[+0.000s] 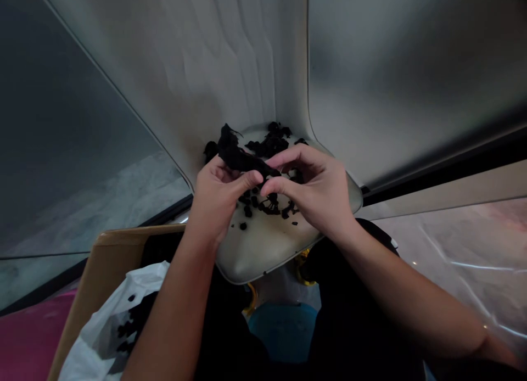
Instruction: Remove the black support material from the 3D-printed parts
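Pale seat (263, 255), black tufts (239, 155), cardboard box (111, 263)

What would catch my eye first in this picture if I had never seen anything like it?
Your eye would go to the middle, where the left hand and right hand pinch a black fibrous clump. Beneath them, black crumbs lie scattered on a pale curved surface. At the lower left, a white plastic bag holding black bits sits in a cardboard box.
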Tool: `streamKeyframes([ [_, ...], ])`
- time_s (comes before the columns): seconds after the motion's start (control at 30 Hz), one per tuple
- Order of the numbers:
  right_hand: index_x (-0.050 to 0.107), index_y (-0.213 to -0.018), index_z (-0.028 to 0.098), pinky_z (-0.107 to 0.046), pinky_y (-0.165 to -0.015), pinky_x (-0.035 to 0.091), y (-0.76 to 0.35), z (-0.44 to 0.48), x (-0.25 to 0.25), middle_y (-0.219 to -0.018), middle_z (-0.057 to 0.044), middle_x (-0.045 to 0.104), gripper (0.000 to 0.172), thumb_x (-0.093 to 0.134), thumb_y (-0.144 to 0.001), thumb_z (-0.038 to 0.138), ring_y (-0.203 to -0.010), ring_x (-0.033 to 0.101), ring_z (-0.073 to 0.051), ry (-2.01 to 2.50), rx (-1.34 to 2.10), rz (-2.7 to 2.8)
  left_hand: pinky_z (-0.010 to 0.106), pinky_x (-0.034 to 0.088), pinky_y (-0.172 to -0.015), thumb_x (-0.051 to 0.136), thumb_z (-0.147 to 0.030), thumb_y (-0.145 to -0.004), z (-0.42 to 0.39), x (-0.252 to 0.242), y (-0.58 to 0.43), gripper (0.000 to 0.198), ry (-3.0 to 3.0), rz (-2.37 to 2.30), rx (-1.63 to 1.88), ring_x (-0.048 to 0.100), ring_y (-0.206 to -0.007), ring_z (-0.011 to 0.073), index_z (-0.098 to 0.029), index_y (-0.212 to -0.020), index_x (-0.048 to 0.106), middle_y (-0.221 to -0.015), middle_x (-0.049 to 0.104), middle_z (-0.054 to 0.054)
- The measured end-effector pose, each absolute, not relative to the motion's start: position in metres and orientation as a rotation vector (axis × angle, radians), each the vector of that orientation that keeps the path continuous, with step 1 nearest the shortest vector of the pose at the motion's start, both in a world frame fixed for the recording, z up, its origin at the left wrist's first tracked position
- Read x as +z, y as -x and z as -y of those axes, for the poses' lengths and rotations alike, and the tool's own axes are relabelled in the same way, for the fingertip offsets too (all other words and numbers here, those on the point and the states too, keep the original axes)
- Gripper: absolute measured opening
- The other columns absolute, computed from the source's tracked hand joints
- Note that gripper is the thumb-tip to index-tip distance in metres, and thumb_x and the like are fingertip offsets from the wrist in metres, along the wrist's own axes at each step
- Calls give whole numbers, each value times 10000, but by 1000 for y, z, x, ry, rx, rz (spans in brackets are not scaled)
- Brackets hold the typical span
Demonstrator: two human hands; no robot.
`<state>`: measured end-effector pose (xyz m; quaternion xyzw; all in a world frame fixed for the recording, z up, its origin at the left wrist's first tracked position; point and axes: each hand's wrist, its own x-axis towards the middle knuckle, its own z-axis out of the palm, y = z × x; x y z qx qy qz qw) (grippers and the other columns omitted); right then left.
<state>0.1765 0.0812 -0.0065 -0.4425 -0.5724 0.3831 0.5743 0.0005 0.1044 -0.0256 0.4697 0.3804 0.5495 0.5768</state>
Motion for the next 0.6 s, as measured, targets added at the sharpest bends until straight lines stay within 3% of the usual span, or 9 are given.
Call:
streamKeyframes([
  [0.1, 819, -804, 267, -366, -785, 575, -177, -79, -5, -833, 13, 789, 206, 991, -838, 377, -805, 697, -190, 1045, 872, 1324, 341, 650, -900, 1080, -687, -538, -103, -26, 1, 697, -1146, -909, 1217, 769, -1003, 229, -246, -983, 773, -1003, 806, 26],
  [0.2, 805, -786, 269, -376, -787, 576, -177, -77, -5, -824, 9, 781, 181, 946, -886, 323, -795, 694, -195, 1077, 843, 1341, 364, 654, -937, 1077, -704, -519, -99, -23, 1, 719, -1138, -901, 1156, 776, -1059, 257, -242, -998, 807, -1056, 829, 47],
  [0.47, 744, -826, 285, -432, -901, 555, -185, -75, -4, -874, -23, 744, 193, 855, -984, 281, -872, 672, -240, 1099, 588, 1572, 400, 640, -1070, 1068, -573, -681, -95, -16, -4, 501, -1119, -919, 1142, 771, -1127, 263, -243, -962, 817, -1106, 827, 50],
  [0.6, 708, -824, 262, -393, -811, 544, -181, -72, 0, -855, -8, 718, 229, 850, -994, 317, -825, 651, -214, 1085, 837, 1536, 385, 656, -960, 1030, -599, -735, -96, -14, -1, 444, -1104, -865, 1085, 759, -1046, 255, -260, -918, 811, -1010, 794, 36],
])
